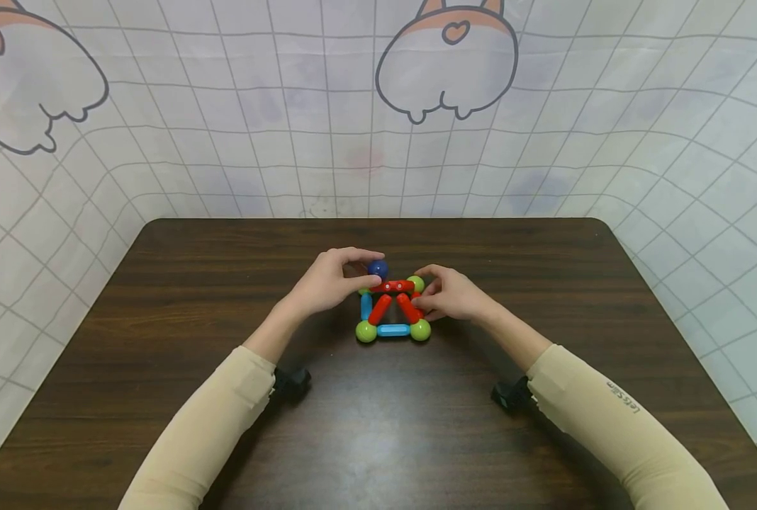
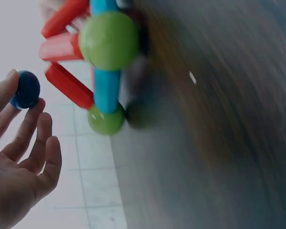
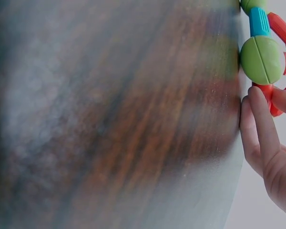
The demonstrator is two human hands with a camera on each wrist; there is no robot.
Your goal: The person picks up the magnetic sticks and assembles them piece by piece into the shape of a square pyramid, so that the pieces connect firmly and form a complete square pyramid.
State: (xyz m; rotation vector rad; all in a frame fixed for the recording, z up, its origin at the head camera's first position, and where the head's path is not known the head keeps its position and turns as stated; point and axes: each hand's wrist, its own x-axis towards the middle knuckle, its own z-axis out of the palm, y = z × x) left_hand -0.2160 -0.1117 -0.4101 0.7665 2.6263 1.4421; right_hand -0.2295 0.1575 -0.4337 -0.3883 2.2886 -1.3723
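Observation:
My left hand (image 1: 327,282) pinches a dark blue ball (image 1: 378,269) between thumb and fingertips. In the left wrist view the blue ball (image 2: 26,89) is apart from the red rods, and the other fingers curve loosely. Below it on the table stands a frame of building rods and balls. Light green balls (image 1: 366,331) form its corners, a light blue rod (image 1: 394,330) its front side, and slanted red rods (image 1: 380,309) rise inward. At its right side my right hand (image 1: 456,293) pinches a red rod (image 3: 263,89) beside a green ball (image 3: 260,60).
The frame stands near the middle of a dark wood-grain table (image 1: 161,319). A white tiled-pattern curtain (image 1: 276,156) surrounds the table's back and sides. Black wrist devices (image 1: 292,383) sit under both forearms, which wear cream sleeves (image 1: 215,418).

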